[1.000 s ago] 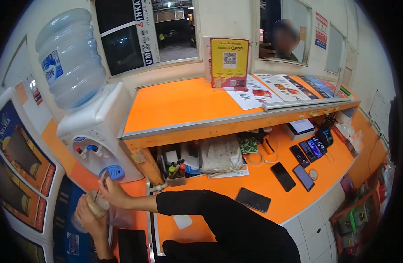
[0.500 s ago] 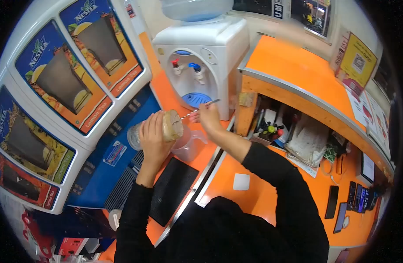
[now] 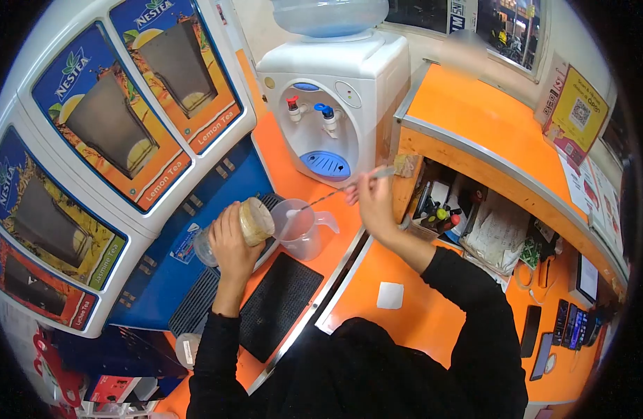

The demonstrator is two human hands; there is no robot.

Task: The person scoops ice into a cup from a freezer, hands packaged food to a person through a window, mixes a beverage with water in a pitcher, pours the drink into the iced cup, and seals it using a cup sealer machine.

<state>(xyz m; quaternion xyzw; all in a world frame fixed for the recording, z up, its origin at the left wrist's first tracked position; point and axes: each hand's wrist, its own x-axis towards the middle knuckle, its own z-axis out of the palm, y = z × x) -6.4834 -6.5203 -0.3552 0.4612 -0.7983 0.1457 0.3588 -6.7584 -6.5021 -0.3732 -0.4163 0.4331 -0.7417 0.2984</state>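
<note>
My left hand (image 3: 230, 241) is wrapped round a clear jar (image 3: 257, 222) tipped on its side, its tan mouth end facing right. In my right hand (image 3: 376, 202) is a thin, long-handled bar spoon (image 3: 327, 196) with a twisted stem. The spoon slants down to the left, its lower end at the mouth of a clear plastic jug (image 3: 304, 241). Something whitish shows at that end; whether it is the spoon's bowl or its load I cannot tell. The jug stands upright on the orange counter (image 3: 335, 223), just right of the jar.
A white water dispenser (image 3: 374, 84) stands behind the jug. On the left is a drink machine (image 3: 150, 227) with a blue front. A black mat (image 3: 283, 304) lies near me. To the right, an orange shelf (image 3: 468, 105) overhangs pens, papers and phones.
The spoon has come out of the jar's mouth and its end is now at the jug. My right hand has moved right; the jar has shifted left and nearer me, uncovering the jug.
</note>
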